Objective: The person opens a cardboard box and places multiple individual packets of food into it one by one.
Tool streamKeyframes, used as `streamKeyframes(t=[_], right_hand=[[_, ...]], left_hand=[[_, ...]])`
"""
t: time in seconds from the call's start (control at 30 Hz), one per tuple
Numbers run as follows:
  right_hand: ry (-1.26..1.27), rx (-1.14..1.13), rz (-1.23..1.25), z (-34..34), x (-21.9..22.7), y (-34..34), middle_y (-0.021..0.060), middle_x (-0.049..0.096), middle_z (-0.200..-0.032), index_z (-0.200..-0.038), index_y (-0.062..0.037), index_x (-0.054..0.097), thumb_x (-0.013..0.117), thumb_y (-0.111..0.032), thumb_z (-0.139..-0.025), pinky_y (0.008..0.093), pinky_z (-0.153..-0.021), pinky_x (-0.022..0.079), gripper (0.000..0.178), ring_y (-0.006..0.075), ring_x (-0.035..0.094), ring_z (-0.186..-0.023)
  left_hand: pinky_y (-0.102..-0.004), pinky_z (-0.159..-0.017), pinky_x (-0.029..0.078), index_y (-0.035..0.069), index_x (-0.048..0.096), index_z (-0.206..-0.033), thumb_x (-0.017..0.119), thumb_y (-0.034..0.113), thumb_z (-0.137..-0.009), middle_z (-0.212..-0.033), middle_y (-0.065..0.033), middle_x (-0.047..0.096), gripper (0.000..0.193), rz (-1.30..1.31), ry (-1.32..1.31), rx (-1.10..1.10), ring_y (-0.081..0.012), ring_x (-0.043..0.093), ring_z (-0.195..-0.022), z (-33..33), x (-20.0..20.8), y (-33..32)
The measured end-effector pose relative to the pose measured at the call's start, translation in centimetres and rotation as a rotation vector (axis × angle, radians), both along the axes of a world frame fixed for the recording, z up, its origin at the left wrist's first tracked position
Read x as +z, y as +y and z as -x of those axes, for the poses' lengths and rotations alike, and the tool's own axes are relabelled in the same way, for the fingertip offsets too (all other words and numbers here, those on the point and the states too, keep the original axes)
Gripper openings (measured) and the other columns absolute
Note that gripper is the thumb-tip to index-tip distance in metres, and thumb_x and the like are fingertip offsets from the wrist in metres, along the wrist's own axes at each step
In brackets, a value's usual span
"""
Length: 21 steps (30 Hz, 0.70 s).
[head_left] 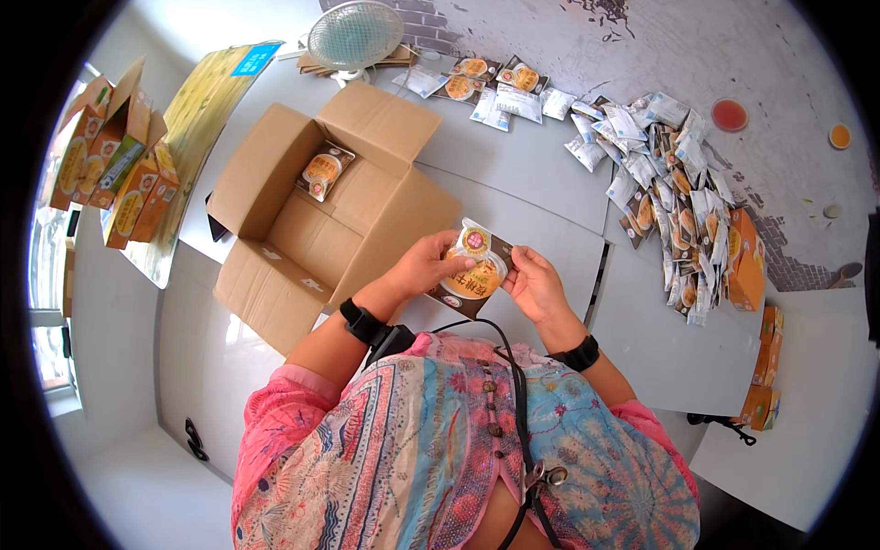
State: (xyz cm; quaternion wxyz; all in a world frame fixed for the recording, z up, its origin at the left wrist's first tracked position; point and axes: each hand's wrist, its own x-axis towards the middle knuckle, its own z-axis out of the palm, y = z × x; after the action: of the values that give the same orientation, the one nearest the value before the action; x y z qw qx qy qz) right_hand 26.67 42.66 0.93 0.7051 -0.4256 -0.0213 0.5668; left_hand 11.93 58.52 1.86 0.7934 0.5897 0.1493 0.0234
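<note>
- The left hand [427, 266] grasps the printed packet [475, 282]: its thumb presses on the front face, and the other fingers go behind, where I cannot see them.
- The right hand [533, 284] pinches the same packet at its right edge, between the thumb and the fingers.
- This packet is in front of the person's chest, a little tilted, with its picture of a bowl turned upward. It is near the carton, at the right of it.
- The carton [307, 240] is of brown cardboard and stands on the grey table [536, 229], with its flaps spread open.
- Inside the carton, a second packet [324, 172] is in the far part, with its bowl picture visible.
- On the right side of the table there is a large heap of packets [680, 220], some showing the brown printed face and others the pale one. An orange box [747, 261] stands just beside this heap.
- At the far edge of the table lies a smaller group of packets [519, 78], and a fan [356, 37] is near to it, to the left.
- Each wrist wears a black band [577, 355].
</note>
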Motion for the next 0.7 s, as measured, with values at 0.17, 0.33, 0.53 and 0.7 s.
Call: streamKeyframes(t=[0.17,0.33,0.53,0.7], right_hand=[[0.038,0.011,0.018,1.3,0.2,0.0,0.0078,0.060,-0.098,-0.097,-0.0044,0.052,0.050,-0.016,-0.094,0.0347,-0.084,0.049,0.012,0.0181,0.060,-0.091],[0.053,0.040,0.018,2.3,-0.2,0.4,0.0076,0.059,-0.100,-0.097,-0.0049,0.051,0.049,-0.016,-0.094,0.0367,-0.087,0.048,0.012,0.0191,0.059,-0.094],[0.137,0.050,0.045,2.7,-0.5,0.9,0.0082,0.058,-0.102,-0.095,-0.0052,0.050,0.048,-0.015,-0.094,0.0379,-0.089,0.047,0.011,0.0196,0.057,-0.096],[0.144,0.049,0.041,2.7,-0.3,1.6,0.0093,0.057,-0.107,-0.094,-0.0056,0.049,0.047,-0.016,-0.095,0.0398,-0.092,0.045,0.011,0.0212,0.056,-0.102]], left_hand=[[-0.0269,-0.075,0.047,0.001,0.058,-0.106,0.051,0.025,-0.093,-0.093,-0.0048,0.062,0.028,-0.181,0.035,0.116,-0.0104,0.057,-0.085,0.5,0.0,-0.2],[-0.0273,-0.071,0.047,0.002,0.059,-0.101,0.041,0.031,-0.098,-0.088,-0.0040,0.061,0.034,-0.102,0.065,0.231,-0.0103,0.056,-0.080,0.7,-1.7,0.0],[-0.0279,-0.075,0.048,0.002,0.054,-0.108,0.041,0.037,-0.097,-0.096,-0.0062,0.061,0.039,-0.073,0.106,0.171,-0.0121,0.059,-0.086,1.9,-1.1,0.3],[-0.0296,-0.084,0.045,0.002,0.049,-0.114,0.068,0.021,-0.082,-0.102,-0.0076,0.059,0.042,-0.363,0.052,0.040,-0.0158,0.056,-0.096,3.1,-0.7,1.0]])
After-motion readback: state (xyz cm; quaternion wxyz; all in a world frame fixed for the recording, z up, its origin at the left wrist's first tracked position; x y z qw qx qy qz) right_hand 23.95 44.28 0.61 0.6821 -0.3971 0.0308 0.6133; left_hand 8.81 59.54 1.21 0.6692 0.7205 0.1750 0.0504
